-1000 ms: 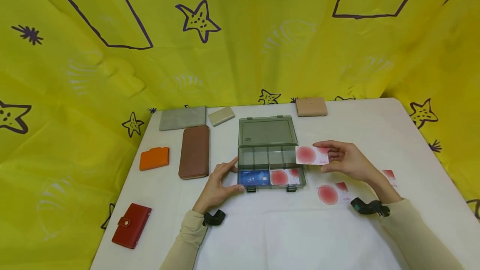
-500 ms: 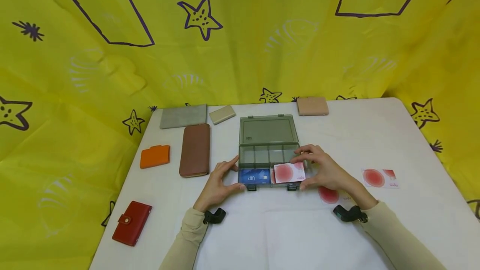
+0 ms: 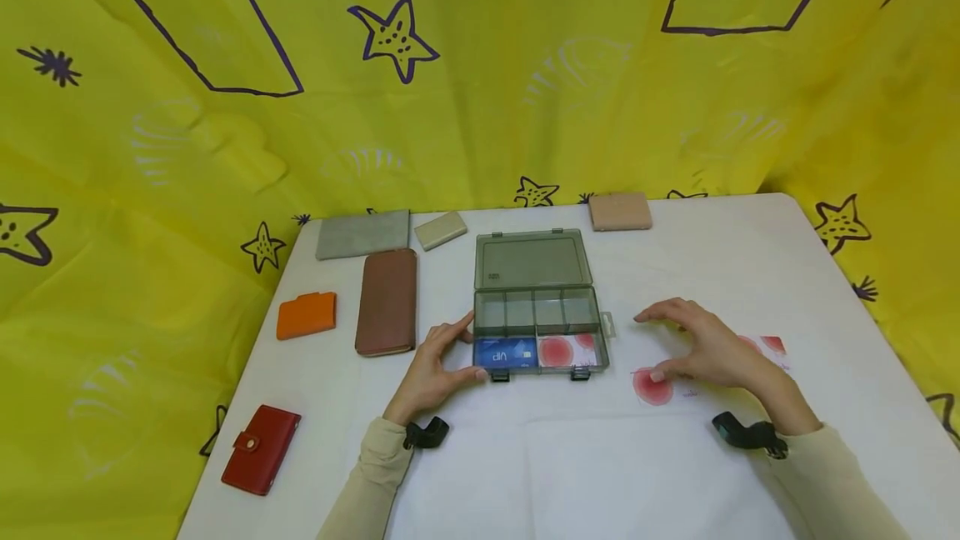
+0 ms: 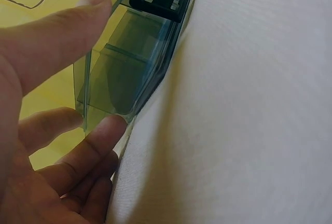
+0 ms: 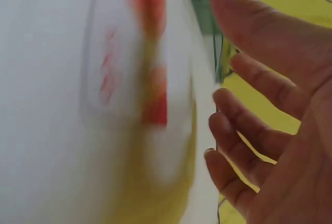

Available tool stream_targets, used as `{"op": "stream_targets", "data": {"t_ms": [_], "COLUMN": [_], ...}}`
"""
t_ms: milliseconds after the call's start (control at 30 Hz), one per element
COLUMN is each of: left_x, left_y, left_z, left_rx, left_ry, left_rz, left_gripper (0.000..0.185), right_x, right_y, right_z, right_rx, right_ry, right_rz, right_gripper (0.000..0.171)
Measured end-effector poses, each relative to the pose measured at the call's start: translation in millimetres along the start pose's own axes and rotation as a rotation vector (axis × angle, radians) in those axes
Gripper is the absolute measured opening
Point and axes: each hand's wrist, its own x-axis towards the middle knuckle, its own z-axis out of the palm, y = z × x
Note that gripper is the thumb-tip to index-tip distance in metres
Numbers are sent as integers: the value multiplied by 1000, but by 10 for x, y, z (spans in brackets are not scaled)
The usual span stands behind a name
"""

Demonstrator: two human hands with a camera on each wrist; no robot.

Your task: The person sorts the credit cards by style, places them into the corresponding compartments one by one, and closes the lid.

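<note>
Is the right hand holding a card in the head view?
No, the right hand hovers open above the cards on the table, holding nothing.

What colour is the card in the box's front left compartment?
Blue with white lettering: the card shows best in the head view.

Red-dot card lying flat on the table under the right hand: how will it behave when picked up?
The card looks thin and lies flush on the white table, so it is probably hard to pinch from above; sliding it to an edge may help. It seems stiff plastic, likely light and a bit slippery. The right hand hovers over it, open.
</note>
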Motion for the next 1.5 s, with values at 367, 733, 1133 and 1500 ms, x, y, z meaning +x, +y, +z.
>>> {"op": "stream_targets", "data": {"t_ms": [367,733,1133,1500], "left_x": [-12,-9,-9,-13], "left_y": [2,24,4,-14], "left_z": [-5,-13,20,11], "left_rx": [-18,-2,-5,-10], "left_ry": [10,3,7,9], "left_rz": [-10,10,7,4], "left_gripper": [89,88,87,88], "right_x": [-268,-237,-88,134], "right_y": [90,171,38,-216], "right_z": [18,107,43,166], "right_rx": [-181,-113,334,530], "right_ry": [-30,143,237,122], "right_rz": [95,-40,-58,-82], "right_gripper": [61,43,44,65]}}
